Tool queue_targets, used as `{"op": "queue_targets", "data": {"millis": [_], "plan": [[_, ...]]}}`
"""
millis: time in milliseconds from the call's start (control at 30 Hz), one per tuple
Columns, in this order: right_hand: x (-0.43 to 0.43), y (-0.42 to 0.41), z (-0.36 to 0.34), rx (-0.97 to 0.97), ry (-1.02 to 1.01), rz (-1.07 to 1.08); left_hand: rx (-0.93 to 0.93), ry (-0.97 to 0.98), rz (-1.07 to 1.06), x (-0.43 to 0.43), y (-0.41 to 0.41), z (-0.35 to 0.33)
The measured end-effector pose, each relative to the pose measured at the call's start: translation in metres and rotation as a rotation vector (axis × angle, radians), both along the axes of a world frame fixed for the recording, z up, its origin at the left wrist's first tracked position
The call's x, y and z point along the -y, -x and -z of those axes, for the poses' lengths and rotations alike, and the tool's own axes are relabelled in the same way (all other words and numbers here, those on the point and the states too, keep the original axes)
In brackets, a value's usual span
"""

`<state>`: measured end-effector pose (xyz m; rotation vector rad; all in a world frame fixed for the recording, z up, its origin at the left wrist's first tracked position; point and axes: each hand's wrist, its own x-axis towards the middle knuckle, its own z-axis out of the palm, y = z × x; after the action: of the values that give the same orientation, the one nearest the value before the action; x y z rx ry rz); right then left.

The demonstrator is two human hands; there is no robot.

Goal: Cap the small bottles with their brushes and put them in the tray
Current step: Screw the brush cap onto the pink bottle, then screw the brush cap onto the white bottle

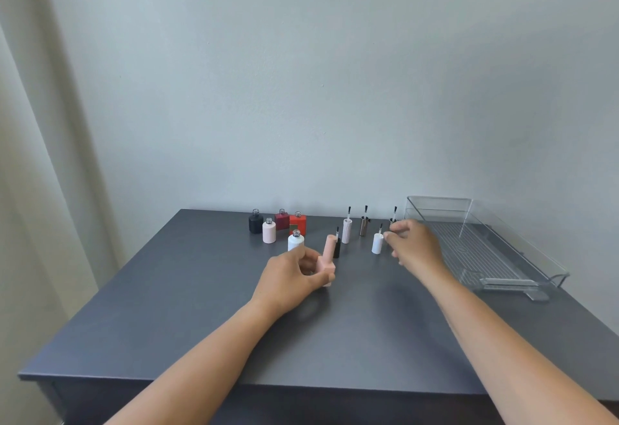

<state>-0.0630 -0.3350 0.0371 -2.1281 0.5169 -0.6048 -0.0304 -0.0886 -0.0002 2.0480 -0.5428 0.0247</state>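
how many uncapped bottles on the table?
5, clustered left of centre: black, pale pink, dark red, orange-red, white nearest the left hand. None seem hidden.

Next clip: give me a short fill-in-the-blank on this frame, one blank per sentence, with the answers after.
1. The left hand holds a capped ____ bottle.
2. The right hand reaches for the ____ brush cap.
3. The clear tray holds ____ bottles.
4. The number of uncapped bottles standing on the table is ____.

Answers: pink; white; no; five
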Motion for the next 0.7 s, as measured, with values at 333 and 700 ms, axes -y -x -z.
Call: {"op": "queue_targets", "data": {"millis": [333, 700], "plan": [[0.0, -0.026, 0.015, -0.176, 0.127, -0.045, -0.022, -0.079, -0.016, 0.0, -0.002, 0.003], [-0.006, -0.024, 0.019, -0.081, 0.106, 0.001, -0.048, 0.012, 0.003, -0.006, -0.004, 0.0]]}}
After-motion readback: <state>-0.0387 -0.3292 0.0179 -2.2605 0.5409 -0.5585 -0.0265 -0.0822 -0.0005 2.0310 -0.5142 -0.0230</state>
